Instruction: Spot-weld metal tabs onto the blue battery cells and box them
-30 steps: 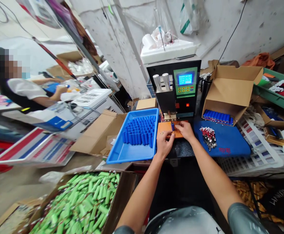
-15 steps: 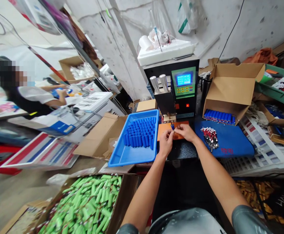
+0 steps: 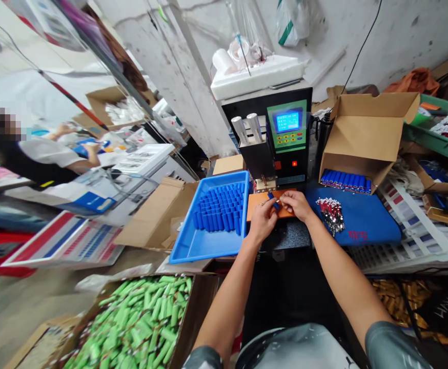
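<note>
My left hand (image 3: 261,219) and my right hand (image 3: 295,204) meet over an orange pad (image 3: 255,206) in front of a black spot-welding machine (image 3: 281,134). Both pinch one small blue battery cell (image 3: 273,200), which lies tilted between the fingertips just below the machine's welding pins. A blue tray (image 3: 193,245) of upright blue cells sits right of centre, directly left of my left hand. A pile of red-and-silver leads (image 3: 330,214) lies on a blue cloth (image 3: 366,225) beside my right hand.
An open cardboard box (image 3: 366,134) with a row of blue cells stands behind the cloth. A box of green cells (image 3: 131,323) sits at lower left. Another person works at a bench (image 3: 89,179) on the far left. Cardboard (image 3: 158,210) lies left of the tray.
The blue cell stood upright under the welding pins before; now it is tilted and pulled slightly toward me between both hands. My hands have drawn closer together.
</note>
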